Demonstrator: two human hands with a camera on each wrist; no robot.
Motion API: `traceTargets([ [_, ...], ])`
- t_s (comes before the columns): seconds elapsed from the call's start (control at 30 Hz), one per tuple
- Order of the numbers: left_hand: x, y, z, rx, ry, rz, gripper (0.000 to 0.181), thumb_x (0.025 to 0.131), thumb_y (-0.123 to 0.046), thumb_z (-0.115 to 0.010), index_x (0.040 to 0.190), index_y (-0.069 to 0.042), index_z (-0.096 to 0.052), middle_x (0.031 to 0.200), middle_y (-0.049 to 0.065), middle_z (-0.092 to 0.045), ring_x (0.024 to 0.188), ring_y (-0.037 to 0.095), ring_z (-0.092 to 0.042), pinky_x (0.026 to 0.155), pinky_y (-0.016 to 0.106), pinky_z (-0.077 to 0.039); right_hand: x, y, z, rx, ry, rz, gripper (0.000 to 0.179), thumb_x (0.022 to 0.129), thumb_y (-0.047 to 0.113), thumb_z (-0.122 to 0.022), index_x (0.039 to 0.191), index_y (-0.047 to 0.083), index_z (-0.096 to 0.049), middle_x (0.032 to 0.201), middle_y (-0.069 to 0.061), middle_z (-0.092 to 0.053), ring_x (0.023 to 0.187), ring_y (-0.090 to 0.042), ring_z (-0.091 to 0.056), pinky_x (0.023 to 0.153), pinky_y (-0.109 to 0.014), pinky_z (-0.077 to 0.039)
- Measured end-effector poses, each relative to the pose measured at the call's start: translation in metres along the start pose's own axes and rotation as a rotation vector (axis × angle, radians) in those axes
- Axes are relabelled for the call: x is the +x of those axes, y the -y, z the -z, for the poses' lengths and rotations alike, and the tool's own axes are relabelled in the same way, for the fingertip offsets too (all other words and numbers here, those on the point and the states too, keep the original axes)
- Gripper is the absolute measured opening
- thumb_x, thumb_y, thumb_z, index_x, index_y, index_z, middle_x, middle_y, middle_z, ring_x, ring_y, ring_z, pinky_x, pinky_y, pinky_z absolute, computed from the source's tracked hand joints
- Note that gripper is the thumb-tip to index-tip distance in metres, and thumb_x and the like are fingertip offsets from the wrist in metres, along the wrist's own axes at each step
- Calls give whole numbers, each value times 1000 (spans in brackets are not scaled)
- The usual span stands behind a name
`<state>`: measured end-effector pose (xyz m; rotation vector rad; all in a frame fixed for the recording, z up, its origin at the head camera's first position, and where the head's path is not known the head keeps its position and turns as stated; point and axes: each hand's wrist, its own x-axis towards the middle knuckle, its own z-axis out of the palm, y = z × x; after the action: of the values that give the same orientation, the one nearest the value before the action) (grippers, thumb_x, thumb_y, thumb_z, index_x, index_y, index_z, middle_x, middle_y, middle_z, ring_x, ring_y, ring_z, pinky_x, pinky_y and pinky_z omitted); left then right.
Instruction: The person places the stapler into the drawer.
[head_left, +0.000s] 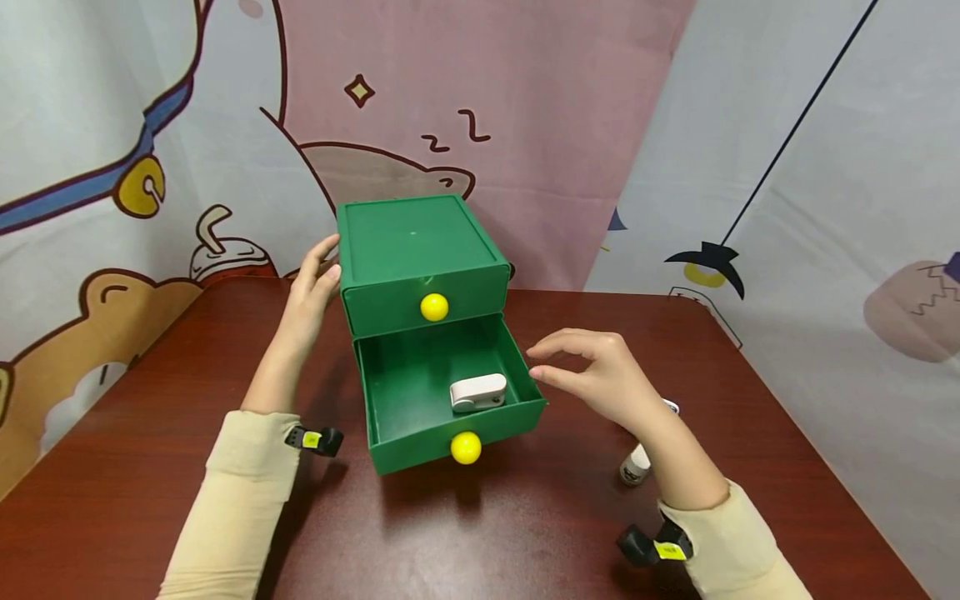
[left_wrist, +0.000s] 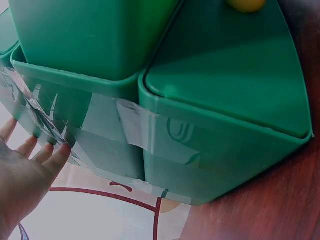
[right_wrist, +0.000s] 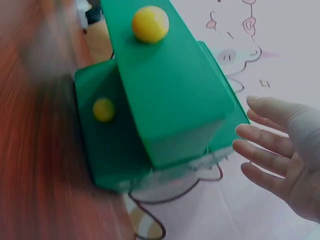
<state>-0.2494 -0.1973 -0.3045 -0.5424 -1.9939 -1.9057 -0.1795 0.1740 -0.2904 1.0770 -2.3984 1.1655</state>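
Note:
A green drawer unit [head_left: 420, 237] with round yellow knobs stands before me on the table. Its top drawer [head_left: 382, 308] is closed, while the open drawer [head_left: 405, 446] below sticks out toward me. In that drawer lies a small white oblong object [head_left: 480, 390] with a rounded, hinge-like end. My left hand [head_left: 309, 292] rests with extended fingers against the unit's left side, where clear tape [left_wrist: 132, 125] runs across the stacked sections. Just right of the open drawer hovers my right hand [head_left: 592, 371], fingers loosely bent and nothing in them. A lower closed drawer [right_wrist: 95, 135] shows in the right wrist view.
A small white bottle [head_left: 634, 468] lies on the reddish-brown table [head_left: 540, 533], partly hidden by my right forearm. Behind the table hangs a cartoon-printed cloth [head_left: 555, 125]. Each wrist wears a small black camera [head_left: 322, 440].

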Motion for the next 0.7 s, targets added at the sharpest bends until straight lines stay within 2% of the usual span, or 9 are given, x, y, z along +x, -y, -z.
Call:
traceTargets([
  [0.17, -3, -9, -4, -4, 5, 10, 51, 94, -23, -41, 141, -12, -27, 137, 19, -28, 127, 23, -28, 99, 46, -24, -14, -16, 15, -75, -1, -80, 20, 79, 28, -69, 98, 26, -67, 99, 13, -62, 97, -5, -54, 78, -26, -45],
  [0.33, -6, -16, -6, 12, 6, 10, 52, 94, -23, -40, 142, -8, -25, 138, 21, -26, 128, 24, -26, 100, 48, -21, -29, -35, 27, -107, 3, -134, 22, 78, 26, -70, 100, 26, -66, 99, 10, -63, 95, -3, -54, 74, -26, -45],
  [0.6, 0, -1, 0, 9, -1, 10, 51, 94, -25, -42, 141, -14, -27, 138, 17, -28, 127, 22, -28, 99, 47, -23, -51, -62, 44, -124, 13, -261, 26, 76, 28, -72, 101, 26, -66, 100, 11, -62, 94, -6, -55, 72, -36, -46],
  [0.7, 0, 0, -1, 15, 1, 7, 51, 94, -25, -42, 141, -15, -27, 138, 17, -29, 127, 22, -29, 99, 46, -24, -59, -75, 49, -124, 33, -300, 28, 76, 29, -72, 104, 26, -65, 100, 8, -62, 94, -9, -55, 73, -37, -45],
])
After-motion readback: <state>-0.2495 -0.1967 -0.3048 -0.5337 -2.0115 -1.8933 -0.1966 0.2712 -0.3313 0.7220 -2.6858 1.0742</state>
